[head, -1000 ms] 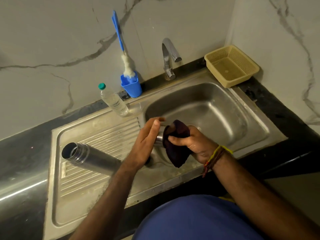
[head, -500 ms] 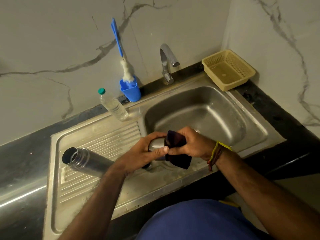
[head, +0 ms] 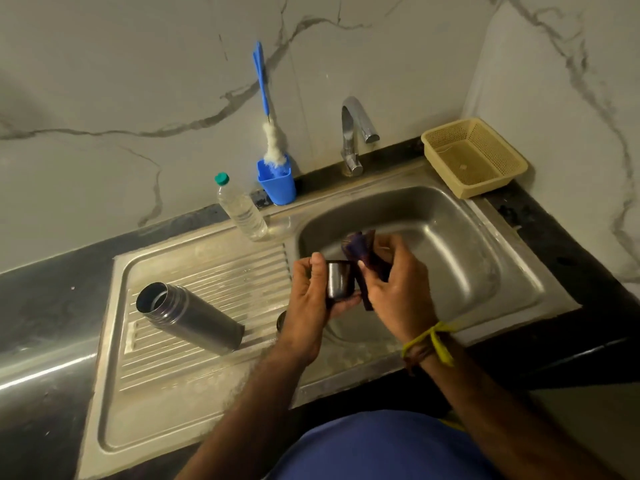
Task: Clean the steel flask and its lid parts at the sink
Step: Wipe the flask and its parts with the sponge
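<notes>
**Caller:** Fingers (head: 317, 271) of the left hand (head: 311, 306) are curling round a small steel lid cup (head: 338, 278), thumb on the near side, and they're gripping it just over the front edge of the sink (head: 485, 296).

**Partner:** And the right hand (head: 394, 292)?

**Caller:** It's pinching a dark purple cloth (head: 362, 258) between thumb and fingers, and the cloth is pressing right up against the cup's side. A yellow thread band (head: 433, 341) is sitting on that wrist.

**Partner:** Where's the steel flask (head: 188, 318) itself?

**Caller:** It's lying on its side on the ribbed draining board (head: 214, 271), open mouth pointing left and away, well apart from both hands. Just beside the left wrist, a small dark round piece (head: 281, 321) is peeking out; I can't tell what it is.

**Partner:** Anything at the back?

**Caller:** A clear plastic bottle (head: 242, 211) with a green cap is standing by the wall, a blue cup (head: 277, 185) next to it is holding a bottle brush (head: 268, 109), the tap (head: 353, 136) is hanging over the basin, and a beige basket (head: 474, 157) is sitting on the dark bench (head: 571, 244) at the right corner.
</notes>
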